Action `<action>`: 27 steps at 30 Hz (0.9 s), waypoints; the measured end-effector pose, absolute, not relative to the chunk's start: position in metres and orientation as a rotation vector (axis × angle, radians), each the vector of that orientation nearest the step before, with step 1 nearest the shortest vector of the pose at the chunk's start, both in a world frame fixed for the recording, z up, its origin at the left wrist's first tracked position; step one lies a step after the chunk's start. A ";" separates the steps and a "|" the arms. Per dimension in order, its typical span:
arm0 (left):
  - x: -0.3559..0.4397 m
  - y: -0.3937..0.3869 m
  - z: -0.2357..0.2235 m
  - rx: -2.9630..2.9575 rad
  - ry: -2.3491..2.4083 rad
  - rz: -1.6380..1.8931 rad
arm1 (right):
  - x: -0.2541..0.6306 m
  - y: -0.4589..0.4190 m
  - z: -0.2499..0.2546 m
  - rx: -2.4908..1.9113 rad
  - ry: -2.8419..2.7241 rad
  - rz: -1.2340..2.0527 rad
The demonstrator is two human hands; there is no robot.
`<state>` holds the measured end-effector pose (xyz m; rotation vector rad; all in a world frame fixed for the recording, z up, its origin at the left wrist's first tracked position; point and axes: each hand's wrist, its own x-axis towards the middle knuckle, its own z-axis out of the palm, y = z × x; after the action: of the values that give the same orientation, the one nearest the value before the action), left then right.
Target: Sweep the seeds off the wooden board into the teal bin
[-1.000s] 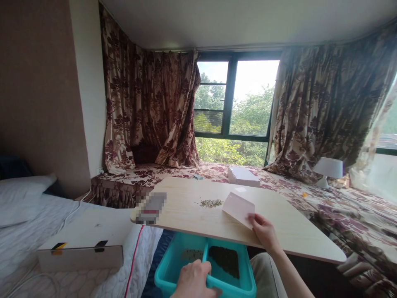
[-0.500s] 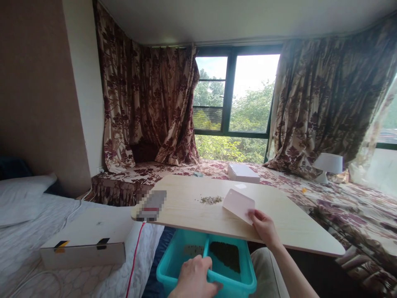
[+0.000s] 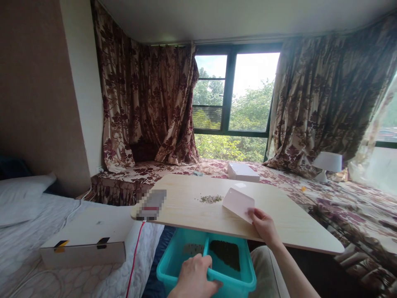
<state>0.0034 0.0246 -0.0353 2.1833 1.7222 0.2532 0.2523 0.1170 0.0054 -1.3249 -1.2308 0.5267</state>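
My right hand (image 3: 263, 227) pinches a thin white plastic card (image 3: 238, 204) and holds it tilted on a pale wooden tabletop (image 3: 288, 223). A small heap of greenish-grey grains (image 3: 211, 199) lies on the board just left of the card. Below the table's near edge, my left hand (image 3: 194, 279) grips the front rim of a turquoise bin (image 3: 245, 276) with two compartments. The right compartment holds dark grains (image 3: 225, 252); the left one holds a thin layer of them.
A blurred-out object (image 3: 151, 205) lies at the table's left end with a red cable (image 3: 134, 258) hanging from it. A long cardboard box (image 3: 85, 238) lies on the bed at left. A white box (image 3: 243, 171) and a lamp (image 3: 327, 164) sit on the window seat.
The view has lifted slightly. Both hands keep their holds; the card and the bin stay where they were.
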 end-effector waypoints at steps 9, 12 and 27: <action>0.004 0.024 -0.035 2.185 1.714 0.265 | 0.251 0.117 0.007 -1.298 -1.211 0.552; 0.004 0.024 -0.035 2.187 1.713 0.271 | 0.251 0.117 0.007 -1.304 -1.202 0.553; 0.006 0.022 -0.030 2.189 1.733 0.216 | 0.254 0.118 0.004 -1.339 -1.233 0.527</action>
<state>0.0057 0.0220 -0.0298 2.1892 1.7333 0.2162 0.2540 0.1181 0.0035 -1.3389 -1.2326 0.5275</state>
